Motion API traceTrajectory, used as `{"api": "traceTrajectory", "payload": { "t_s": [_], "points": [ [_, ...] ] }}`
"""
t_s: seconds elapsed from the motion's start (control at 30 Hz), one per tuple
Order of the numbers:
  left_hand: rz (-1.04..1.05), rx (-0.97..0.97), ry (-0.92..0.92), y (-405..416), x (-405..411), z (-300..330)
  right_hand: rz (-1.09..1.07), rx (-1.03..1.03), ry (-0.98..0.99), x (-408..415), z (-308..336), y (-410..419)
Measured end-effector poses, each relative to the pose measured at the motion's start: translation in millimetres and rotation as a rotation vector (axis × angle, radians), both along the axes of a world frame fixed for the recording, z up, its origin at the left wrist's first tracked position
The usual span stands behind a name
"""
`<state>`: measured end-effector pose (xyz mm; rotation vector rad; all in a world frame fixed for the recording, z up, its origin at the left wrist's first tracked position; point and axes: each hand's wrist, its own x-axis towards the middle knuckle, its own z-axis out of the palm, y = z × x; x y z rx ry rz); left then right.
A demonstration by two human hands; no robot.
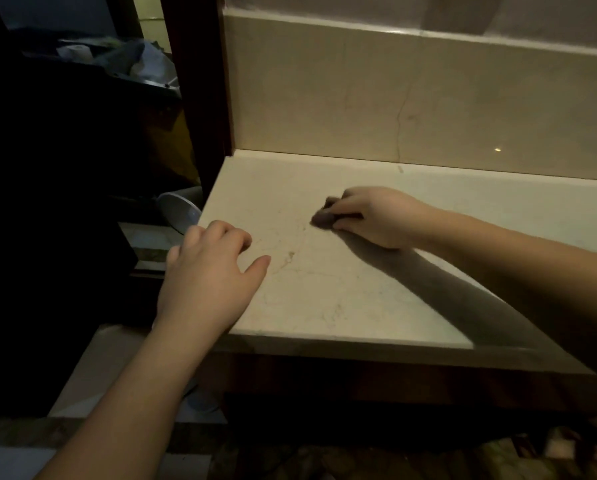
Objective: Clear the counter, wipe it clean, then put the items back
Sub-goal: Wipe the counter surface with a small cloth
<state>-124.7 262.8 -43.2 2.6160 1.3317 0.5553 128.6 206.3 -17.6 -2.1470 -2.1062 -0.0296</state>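
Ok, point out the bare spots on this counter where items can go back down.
Bare stone runs along the back of the pale marble counter, below the beige backsplash, and across the front between both arms. The middle is taken: the right hand presses a small dark cloth; the left hand rests at the left edge.

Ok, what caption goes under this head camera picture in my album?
Right hand rubs a small dark cloth on the pale counter; left hand rests at its edge.

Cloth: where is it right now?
In the head view the cloth is under the right hand, pressed on the counter mid-surface, right of the left hand resting at the counter's left edge.
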Motion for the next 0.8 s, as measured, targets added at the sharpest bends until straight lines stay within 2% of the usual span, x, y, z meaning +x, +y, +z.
{"api": "traceTrajectory", "payload": {
  "t_s": [0.07,0.13,0.3,0.37,0.5,0.6,0.8],
  "points": [
    [-0.003,0.010,-0.005,0,-1,-1,0.119,-0.024,0.035,-18,2,-35],
    [-0.011,0.009,-0.009,0,-1,-1,0.123,-0.039,0.024,-14,4,-42],
    [-0.008,0.015,-0.009,-1,-1,-2,-0.134,0.039,-0.012,22,-6,16],
    [-0.008,0.018,-0.008,0,0,-2,-0.129,0.047,-0.008,14,-7,15],
    [-0.019,0.014,0.002,1,0,-2,0.160,0.026,0.076,-32,-2,-49],
    [-0.020,0.021,0.008,1,0,-3,0.303,-0.012,0.033,-41,-3,-78],
    [-0.016,0.034,0.012,0,0,-4,-0.141,0.033,-0.035,10,-3,-11]
  ]
}}
